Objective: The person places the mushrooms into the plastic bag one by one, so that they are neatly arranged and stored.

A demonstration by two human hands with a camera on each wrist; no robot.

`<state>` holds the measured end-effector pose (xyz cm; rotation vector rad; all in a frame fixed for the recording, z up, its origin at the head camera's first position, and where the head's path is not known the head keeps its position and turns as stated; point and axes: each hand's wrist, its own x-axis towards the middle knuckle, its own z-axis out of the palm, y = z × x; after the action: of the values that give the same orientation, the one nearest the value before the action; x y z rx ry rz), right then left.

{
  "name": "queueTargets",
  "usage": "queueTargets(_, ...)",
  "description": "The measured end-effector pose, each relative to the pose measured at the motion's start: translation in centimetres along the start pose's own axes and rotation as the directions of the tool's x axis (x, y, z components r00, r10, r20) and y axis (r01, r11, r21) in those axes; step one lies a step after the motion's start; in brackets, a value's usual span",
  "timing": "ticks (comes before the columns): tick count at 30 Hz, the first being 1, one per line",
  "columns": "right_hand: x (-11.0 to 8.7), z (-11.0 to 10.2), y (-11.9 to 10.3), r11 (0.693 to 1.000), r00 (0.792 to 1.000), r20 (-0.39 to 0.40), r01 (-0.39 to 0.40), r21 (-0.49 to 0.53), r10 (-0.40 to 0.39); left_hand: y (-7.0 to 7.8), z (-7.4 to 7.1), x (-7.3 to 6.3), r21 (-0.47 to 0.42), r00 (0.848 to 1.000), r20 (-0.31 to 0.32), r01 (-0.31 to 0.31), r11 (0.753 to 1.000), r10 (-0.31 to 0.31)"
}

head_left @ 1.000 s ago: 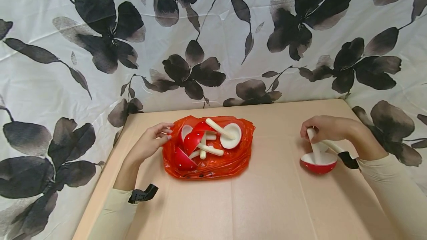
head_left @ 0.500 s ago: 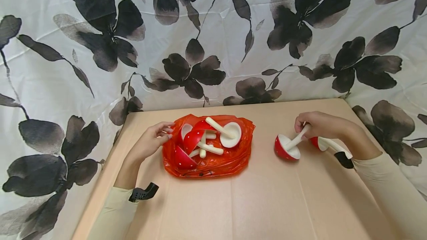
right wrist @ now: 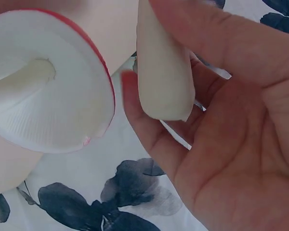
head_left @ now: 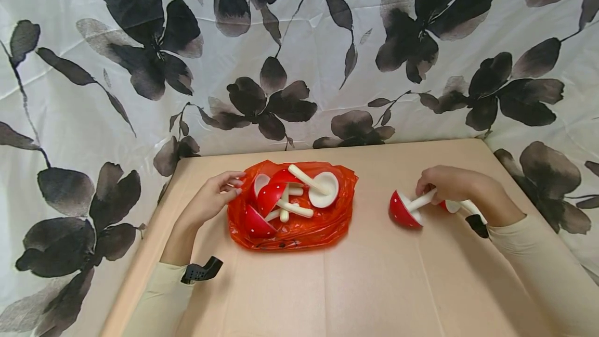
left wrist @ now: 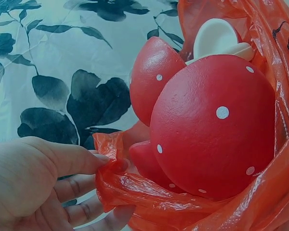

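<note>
My right hand [head_left: 446,186] pinches the stem of a toy mushroom [head_left: 403,211] with a red cap, tilted with its cap to the left. In the right wrist view that stem [right wrist: 164,82] lies between thumb and fingers. A second toy mushroom [right wrist: 82,110] lies beside it, partly hidden behind my right hand in the head view. On the left, my left hand [head_left: 214,197] pinches the rim of a red plastic bag [left wrist: 120,183]. Several red-capped, white-dotted mushrooms [left wrist: 216,125] with cream stems are heaped in the bag's opening.
The bag sits on a light wooden table [head_left: 365,285], left of its middle. A white cloth with dark flowers [head_left: 299,40] hangs behind and at both sides of the table. Each wrist wears a black strap mount [head_left: 202,270].
My right hand has carried its mushroom to the left and tipped it so the cap points left. The second mushroom's cap now shows behind that hand. My left hand and the bag stay put.
</note>
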<state>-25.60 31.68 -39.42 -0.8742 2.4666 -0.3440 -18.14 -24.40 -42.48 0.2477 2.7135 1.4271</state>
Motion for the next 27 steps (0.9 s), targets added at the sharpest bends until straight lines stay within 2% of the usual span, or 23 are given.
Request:
queueTargets(4,0.1,-0.1,0.1,1.0,1.0,-0.001,-0.019,-0.012,0.019,0.0,0.0,0.0,-0.001,1.0,-0.009,-0.006,1.0,0.006)
queueTargets(11,0.0,-0.3,-0.3,0.999,0.999,-0.048,-0.017,0.048,0.019,0.0,0.1,-0.1,-0.04,1.0,-0.012,-0.022,0.999,0.022)
queueTargets(27,0.0,-2.4,-1.2,0.981,0.976,-0.193,0.133,0.138,-0.106,0.4,0.2,-0.4,-0.046,1.0,-0.022,0.004,0.999,-0.005)
